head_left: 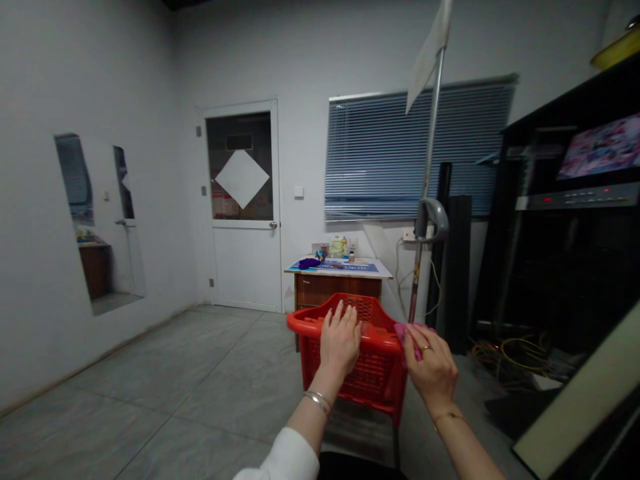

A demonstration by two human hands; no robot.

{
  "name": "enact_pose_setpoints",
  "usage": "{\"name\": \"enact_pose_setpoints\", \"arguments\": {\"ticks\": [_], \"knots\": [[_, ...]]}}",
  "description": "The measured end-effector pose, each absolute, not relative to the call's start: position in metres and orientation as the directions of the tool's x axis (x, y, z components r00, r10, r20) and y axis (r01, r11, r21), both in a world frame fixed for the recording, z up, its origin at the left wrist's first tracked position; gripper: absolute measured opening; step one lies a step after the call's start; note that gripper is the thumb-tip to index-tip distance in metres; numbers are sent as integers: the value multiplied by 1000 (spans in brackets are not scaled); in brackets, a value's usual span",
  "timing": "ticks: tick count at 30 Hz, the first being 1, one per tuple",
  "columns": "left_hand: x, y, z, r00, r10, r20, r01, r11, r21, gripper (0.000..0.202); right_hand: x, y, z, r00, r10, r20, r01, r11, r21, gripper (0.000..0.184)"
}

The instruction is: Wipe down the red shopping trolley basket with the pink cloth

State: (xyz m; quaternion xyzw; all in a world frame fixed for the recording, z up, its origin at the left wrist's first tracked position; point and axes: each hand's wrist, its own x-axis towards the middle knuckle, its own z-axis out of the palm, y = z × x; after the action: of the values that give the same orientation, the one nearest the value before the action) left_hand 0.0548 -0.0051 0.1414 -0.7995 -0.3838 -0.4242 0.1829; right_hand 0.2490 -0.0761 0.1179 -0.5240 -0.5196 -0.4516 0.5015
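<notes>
A red plastic shopping cart basket (pixel 367 380) with perforated sides stands right in front of me. My left hand (pixel 341 340) lies over the middle of its rounded red handle (pixel 310 323), palm down and fingers stretched forward. At the handle's right end, my right hand (pixel 431 363) is closed on a pink cloth (pixel 411 339), pressing it against the red plastic. Folds of the cloth show around the fingers; the rest is hidden under the hand.
A metal pole (pixel 434 127) with a sheet on top rises beyond my right hand. Behind the cart, a small desk (pixel 340 288) bears a purple cloth (pixel 309 264) and small items. A white door (pixel 245 267) is at the back. Cables (pixel 525 353) and a leaning board (pixel 580 393) lie right.
</notes>
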Motion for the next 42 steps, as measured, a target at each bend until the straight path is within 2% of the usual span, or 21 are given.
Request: {"name": "enact_pose_setpoints", "arguments": {"ticks": [3, 5, 12, 18, 25, 29, 31, 35, 38, 42], "knots": [[58, -7, 142, 333, 465, 820, 769, -637, 49, 38, 251, -77, 122, 139, 85, 987, 990, 23, -141, 23], [59, -9, 142, 319, 467, 824, 771, -634, 61, 38, 239, -75, 123, 145, 63, 987, 989, -8, -145, 22], [56, -8, 143, 322, 470, 822, 781, -622, 49, 38, 172, -68, 112, 30, 89, 996, 999, -19, -29, 30], [49, -5, 144, 343, 454, 822, 779, -627, 21, 38, 200, -72, 114, -54, 121, 991, 998, 42, 50, 30], [55, -6, 142, 334, 451, 828, 760, -648, 47, 37, 241, -73, 123, 163, 124, 979, 986, 16, -166, 24], [60, -6, 139, 314, 451, 836, 760, -647, 64, 36, 235, -72, 121, 305, 59, 951, 952, -11, -305, 26], [62, -7, 138, 300, 459, 836, 763, -642, 78, 36, 220, -71, 116, 260, 43, 965, 966, -21, -259, 26], [60, -10, 141, 284, 473, 834, 777, -623, 89, 36, 181, -70, 107, 70, 95, 993, 997, -48, -66, 31], [55, -10, 143, 302, 468, 830, 774, -629, 74, 36, 171, -70, 105, 20, 117, 993, 999, -37, -16, 36], [49, -6, 143, 334, 449, 829, 754, -655, 51, 35, 193, -70, 110, -30, 168, 985, 999, 40, 23, 32]]}}
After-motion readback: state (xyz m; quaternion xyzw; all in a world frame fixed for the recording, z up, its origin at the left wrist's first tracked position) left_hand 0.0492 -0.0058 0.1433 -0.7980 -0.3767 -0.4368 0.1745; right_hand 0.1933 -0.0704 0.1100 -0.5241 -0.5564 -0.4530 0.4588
